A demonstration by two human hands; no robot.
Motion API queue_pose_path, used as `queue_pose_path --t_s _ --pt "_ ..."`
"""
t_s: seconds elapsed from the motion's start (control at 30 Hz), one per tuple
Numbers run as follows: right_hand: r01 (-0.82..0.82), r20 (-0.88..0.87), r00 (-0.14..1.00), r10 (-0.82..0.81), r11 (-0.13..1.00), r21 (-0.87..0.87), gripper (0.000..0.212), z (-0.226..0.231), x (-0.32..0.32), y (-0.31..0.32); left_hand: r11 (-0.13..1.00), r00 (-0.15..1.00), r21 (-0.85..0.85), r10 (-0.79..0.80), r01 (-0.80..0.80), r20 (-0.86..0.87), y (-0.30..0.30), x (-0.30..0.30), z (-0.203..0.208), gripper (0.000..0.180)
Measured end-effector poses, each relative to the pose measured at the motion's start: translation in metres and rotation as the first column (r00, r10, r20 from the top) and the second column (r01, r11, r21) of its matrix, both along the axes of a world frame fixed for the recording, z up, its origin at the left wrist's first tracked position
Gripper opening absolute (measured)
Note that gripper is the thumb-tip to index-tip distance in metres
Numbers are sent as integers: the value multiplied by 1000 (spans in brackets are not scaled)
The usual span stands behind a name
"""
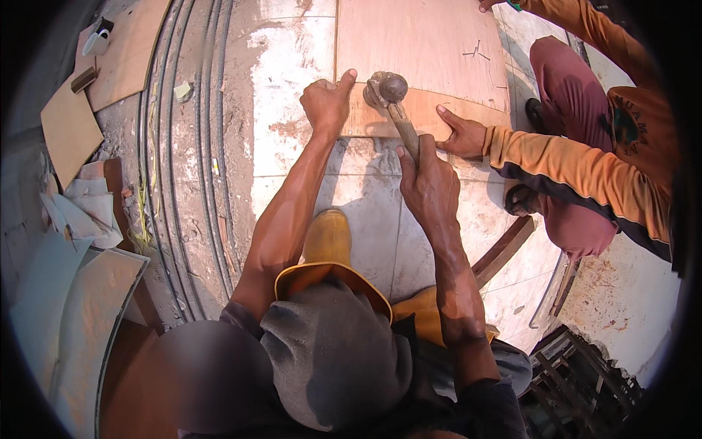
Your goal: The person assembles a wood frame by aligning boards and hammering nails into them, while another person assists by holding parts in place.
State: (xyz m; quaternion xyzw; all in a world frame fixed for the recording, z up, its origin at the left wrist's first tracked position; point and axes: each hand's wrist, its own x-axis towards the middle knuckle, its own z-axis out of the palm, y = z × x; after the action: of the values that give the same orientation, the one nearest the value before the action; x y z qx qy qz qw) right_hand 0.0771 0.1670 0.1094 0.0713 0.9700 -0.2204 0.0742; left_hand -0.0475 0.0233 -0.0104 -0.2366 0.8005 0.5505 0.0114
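Observation:
My right hand [430,183] is closed round the wooden handle of a hammer [393,86]. The hammer's round, dark metal head is over a narrow wooden strip [420,117], and I cannot tell whether it touches. At the strip's left end my left hand [325,104] has its fingers curled round the edge and its thumb stretched out. The strip lies along the near side of a plywood sheet [409,40]. Several loose nails [477,51] rest on that sheet. A co-worker's hand [462,135] steadies the strip's right end.
A co-worker in an orange top [592,183] crouches at the right. Long steel bars [201,132] run along the left. Board offcuts [69,135] and a white cup [96,42] are farther left. A timber piece [504,252] lies by my yellow boot [327,238].

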Motion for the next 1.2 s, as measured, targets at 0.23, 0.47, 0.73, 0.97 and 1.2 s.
queue_pose_path --t_s 0.23,0.47,0.73,0.97,1.2 --pt "-38 55 998 36 998 41 26 -8 -10 6 1000 999 13 6 -6 42 0 -3 -7 61" --pt "92 73 993 -89 995 -41 27 -6 7 11 1000 1000 26 1 -1 -16 15 0 4 62" --pt "84 -1 996 -84 989 -121 25 -11 16 12 999 999 -1 -35 35 -12 10 -1 1 60" --pt "-6 -91 996 -7 989 -146 29 -21 7 31 998 998 66 -18 22 -61 1 -10 -11 58" --pt "239 439 888 134 682 -691 36 -37 73 110 868 964 421 -246 264 -97 9 4 2 31"
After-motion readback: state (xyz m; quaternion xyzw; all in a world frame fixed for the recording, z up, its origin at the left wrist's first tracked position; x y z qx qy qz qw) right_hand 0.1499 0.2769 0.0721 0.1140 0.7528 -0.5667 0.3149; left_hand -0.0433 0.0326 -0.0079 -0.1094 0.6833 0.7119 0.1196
